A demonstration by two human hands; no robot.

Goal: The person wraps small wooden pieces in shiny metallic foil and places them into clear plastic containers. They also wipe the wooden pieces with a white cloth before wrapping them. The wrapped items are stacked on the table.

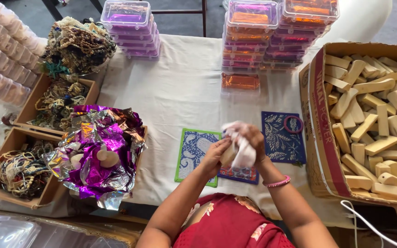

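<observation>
My left hand [216, 154] and right hand [252, 140] meet above the middle of the surface [180, 87], both closed around 1 pale wooden block [229, 155] and a white cloth [243, 149] that wraps over it; my right grip bunches the cloth on top, my left pinches the block from below. The hands are blurred, so I cannot say for sure whether I am wiping the block or wrapping it. As I judge it, the work is only partly done: the cardboard box [315, 119] at my right is heaped with similar wooden blocks [373, 115], while stacks of clear plastic boxes [276, 32] holding orange and pink foil stand at the far edge, with 1 more stack [132, 27] to the left and 1 single box of orange foil [240, 82] lying apart nearer me. Under my hands lie 3 patterned mats: a green-edged one [194, 149], a dark blue one [281, 138] carrying a pink bangle [293, 124], and a smaller one [240, 174] just beneath. At my left sits a pile of crumpled purple and silver foil [99, 151], and beyond it wooden trays [28, 112] of beaded strings. The surface wears a white sheet; grey floor shows past it.
</observation>
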